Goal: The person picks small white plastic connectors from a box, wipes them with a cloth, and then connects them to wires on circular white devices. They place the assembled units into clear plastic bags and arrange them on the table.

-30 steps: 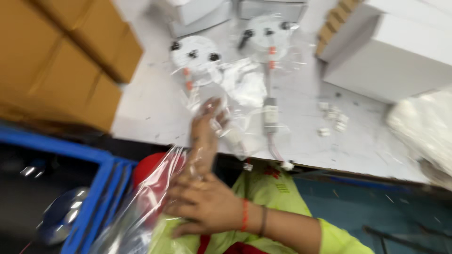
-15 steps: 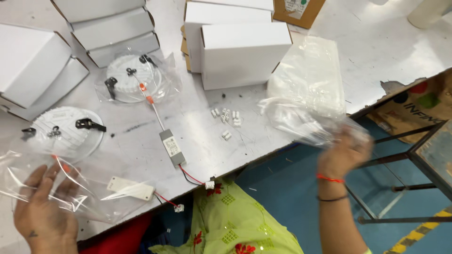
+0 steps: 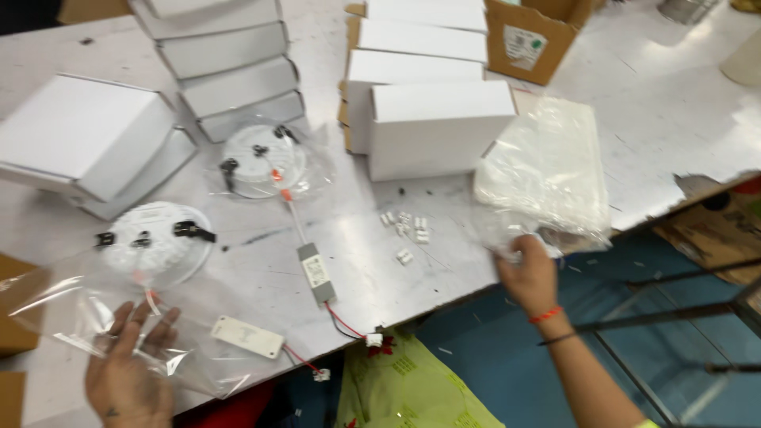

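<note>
My left hand (image 3: 127, 372) lies flat, fingers spread, on a clear plastic bag (image 3: 71, 309) at the table's near left. Just beyond it sits a round white lamp disc (image 3: 154, 242) whose wire leads to a white flat driver (image 3: 247, 337). My right hand (image 3: 529, 273) grips the near edge of a stack of clear plastic bags (image 3: 547, 170) at the table's front edge. A second round lamp disc (image 3: 261, 158) lies in a clear bag, wired to a grey driver block (image 3: 315, 273).
White cardboard boxes (image 3: 440, 127) stand in rows across the grey table (image 3: 682, 95); more white boxes (image 3: 87, 143) at left. A brown carton (image 3: 533, 36) sits at the back. Small white connectors (image 3: 404, 230) lie scattered mid-table. Blue floor and a metal frame (image 3: 674, 325) lie at right.
My right hand has moved left and in to the front edge of the bag stack and gripped it. My left hand stays pressed on the clear bag.
</note>
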